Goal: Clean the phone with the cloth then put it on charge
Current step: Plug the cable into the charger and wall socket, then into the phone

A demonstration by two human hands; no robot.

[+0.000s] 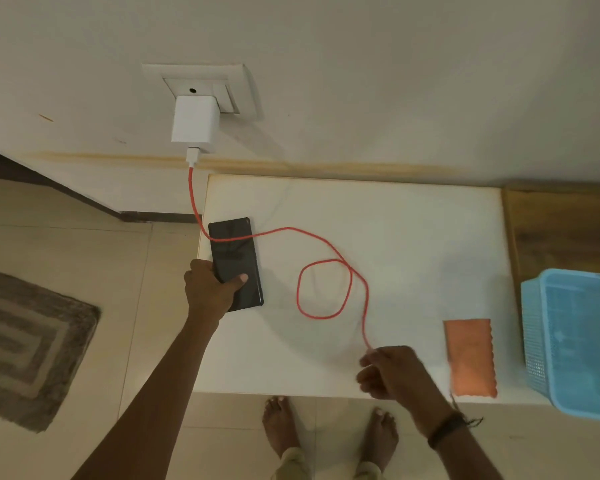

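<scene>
A black phone (235, 251) lies at the left edge of the white table (413, 237). My left hand (210, 287) grips its near end, thumb on the screen. A red charging cable (326, 244) runs from the white charger (194, 121) in the wall socket, crosses the phone's far end, loops on the table and ends in my right hand (392, 372), which pinches the cable's free end near the front edge. The plug tip is hidden in my fingers. An orange cloth (470, 358) lies flat on the table to the right of my right hand.
A light blue plastic basket (575, 341) stands at the table's right end, overhanging the front edge. A wooden surface (565, 223) lies behind it. A grey patterned mat (25, 344) lies on the tiled floor at left. My bare feet (329, 431) stand below the table's front edge.
</scene>
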